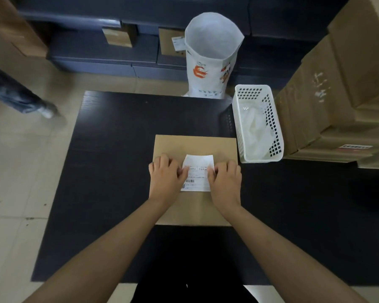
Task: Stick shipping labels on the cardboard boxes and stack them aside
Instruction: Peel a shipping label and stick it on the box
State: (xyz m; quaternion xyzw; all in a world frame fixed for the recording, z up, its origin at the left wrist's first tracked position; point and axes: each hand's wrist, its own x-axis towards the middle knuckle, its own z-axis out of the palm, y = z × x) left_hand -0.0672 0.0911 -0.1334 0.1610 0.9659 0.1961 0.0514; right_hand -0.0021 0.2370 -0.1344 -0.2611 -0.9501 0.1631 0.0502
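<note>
We've got one cardboard box (195, 206) lying flat on the dark worktop (109, 171), near its right side, and one white shipping label (197, 171) on the box's top face. The label sits between our two hands: left hand (165, 180) at its left edge, right hand (225, 182) at its right edge. The left fingers (183, 171) curl in and touch the label's left margin around the middle, the right fingers (211, 171) do the same on the opposite margin. Looks like each hand is pinching or pressing its edge, but the fingertips are blurry so we can't tell which, or whether the label is already stuck down. The label's far edge looks slightly lifted, barcode end toward us.

Count-wise: one label, one box under the hands, two hands on it. Just beside the box's far right corner there's one white perforated basket (258, 123) with some crumpled clear plastic inside. Past the worktop's far edge stands one tall white sack (212, 55), open at the top. A stack of big cardboard cartons (337, 90) fills the right side, touching the basket's far side; we can't count them cleanly. Someone's leg and shoe (46, 111) show on the tiled floor at left.
</note>
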